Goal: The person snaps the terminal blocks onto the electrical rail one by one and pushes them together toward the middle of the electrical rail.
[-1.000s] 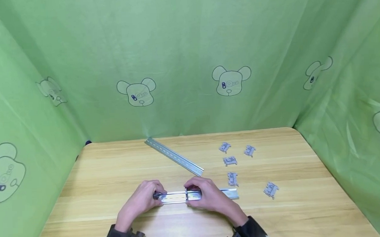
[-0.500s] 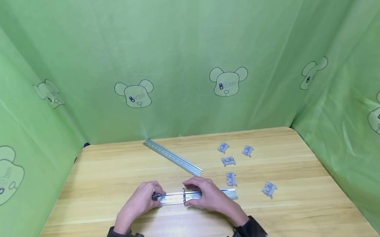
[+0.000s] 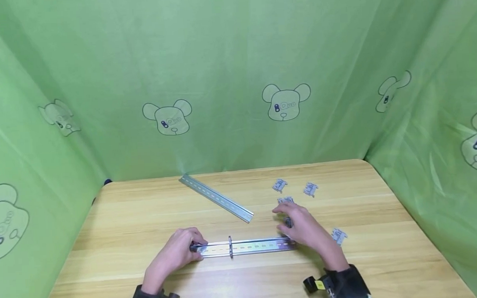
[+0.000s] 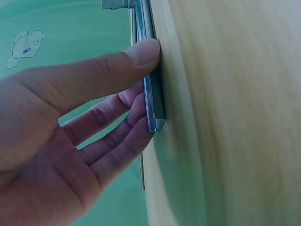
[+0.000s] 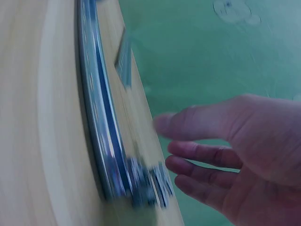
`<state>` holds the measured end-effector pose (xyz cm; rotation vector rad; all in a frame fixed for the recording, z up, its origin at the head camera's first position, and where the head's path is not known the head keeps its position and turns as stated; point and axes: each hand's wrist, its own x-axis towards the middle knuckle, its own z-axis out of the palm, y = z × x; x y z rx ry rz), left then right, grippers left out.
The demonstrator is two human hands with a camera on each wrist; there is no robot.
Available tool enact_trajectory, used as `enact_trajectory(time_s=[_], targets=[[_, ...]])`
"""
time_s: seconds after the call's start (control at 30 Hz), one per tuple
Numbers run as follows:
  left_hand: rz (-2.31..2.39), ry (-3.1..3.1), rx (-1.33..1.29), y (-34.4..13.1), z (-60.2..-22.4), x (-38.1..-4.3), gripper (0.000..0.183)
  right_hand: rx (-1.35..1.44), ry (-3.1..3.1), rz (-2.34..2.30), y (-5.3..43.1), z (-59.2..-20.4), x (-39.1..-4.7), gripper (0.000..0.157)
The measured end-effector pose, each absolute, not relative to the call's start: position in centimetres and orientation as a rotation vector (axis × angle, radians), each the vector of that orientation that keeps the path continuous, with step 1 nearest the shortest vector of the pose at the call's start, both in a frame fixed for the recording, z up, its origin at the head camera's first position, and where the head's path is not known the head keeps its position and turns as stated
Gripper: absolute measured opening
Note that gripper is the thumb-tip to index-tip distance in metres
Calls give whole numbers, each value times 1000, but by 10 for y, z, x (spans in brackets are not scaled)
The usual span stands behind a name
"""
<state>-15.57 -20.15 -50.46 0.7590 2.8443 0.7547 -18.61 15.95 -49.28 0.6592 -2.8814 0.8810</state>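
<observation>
A slotted metal DIN rail lies across the front of the table. My left hand grips its left end; in the left wrist view the thumb presses one edge of the rail and the fingers curl against the other. One thin grey terminal block stands upright across the rail, right of that hand. My right hand hovers near the rail's right end with fingers spread, holding nothing. Beneath its fingers a grey terminal block is mostly hidden. The right wrist view shows blurred blocks below the fingertips.
A second DIN rail lies slanted behind the first. Loose terminal blocks lie at the back right, beside it, behind the right hand and right of its wrist. Green curtains enclose the table.
My right hand has let go of the terminal block on the rail and moved right, over the loose blocks. The block stays upright on the rail. My left hand keeps its grip.
</observation>
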Motion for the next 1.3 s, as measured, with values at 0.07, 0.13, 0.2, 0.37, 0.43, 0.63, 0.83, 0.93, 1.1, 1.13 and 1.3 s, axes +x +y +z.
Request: enact_trajectory(time_s=[0.07,0.13,0.2,0.37,0.43,0.63,0.83,0.93,1.1,1.13,1.3], targets=[[753,2844,756,-201,-504,-155,36,629,-2910,840,168,-495,-188,49],[754,2844,755,-201,-503,-155,35,610,-2936,813,173,-497,-189,49],[747,2848,754,-202,-503,-155,35,599,-2962,796,176,-498,-190,49],[737,2852,771,-201,-502,-155,35,596,-3013,758,180,-498,-189,47],[740,2850,779,-201,-502,-155,35,591,-3033,746,180,-497,-188,48],[740,2852,783,-202,-501,-155,35,583,-3083,765,180,-495,-188,49],[745,2846,779,-202,-502,-155,35,584,-3091,743,180,-496,-189,49],[750,2845,775,-202,-502,-155,35,563,-3096,736,180,-497,-190,51],[757,2834,761,-202,-501,-155,35,557,-3079,720,186,-498,-190,57],[757,2833,759,-202,-501,-155,35,560,-3068,728,187,-497,-189,57],[756,2834,757,-202,-501,-155,35,605,-2988,810,195,-494,-187,53]])
